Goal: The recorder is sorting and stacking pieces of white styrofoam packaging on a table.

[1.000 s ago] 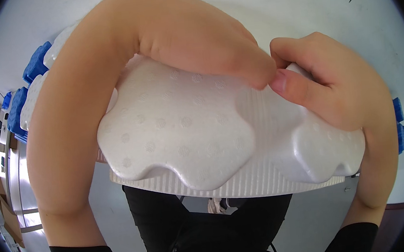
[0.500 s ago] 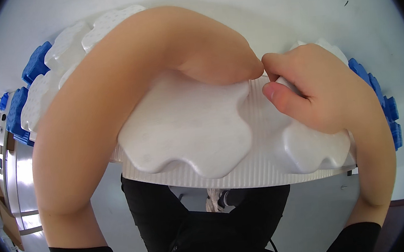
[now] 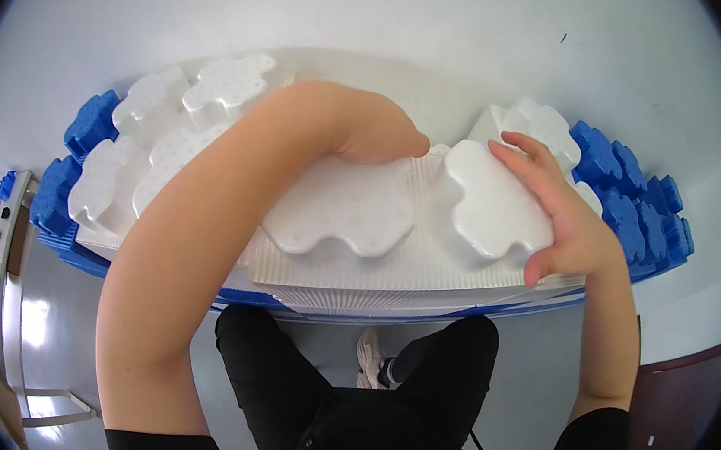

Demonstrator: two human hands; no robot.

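Observation:
A white ribbed panel [image 3: 339, 270] with raised, wavy-edged blocks lies in front of me. My left hand [image 3: 377, 128] bends over the far side of its left raised block [image 3: 346, 213]; the fingers are hidden from view. Against the right raised block [image 3: 497, 199] rests my right hand [image 3: 554, 206], fingers spread along its far right side and thumb near its lower right corner. This hand is open.
More white knobbed panels [image 3: 149, 102] stand behind to the left, and another white block [image 3: 533, 126] rises behind my right hand. Blue ones flank both ends, at left [image 3: 54, 194] and right [image 3: 622, 191]. A metal-legged table [image 3: 20, 344] stands far left.
The white panel looks smaller and farther from me, with blue edging now showing beneath it. My right hand has gone from curled fingers to spread ones and moved nearer me; the left hand shifted left.

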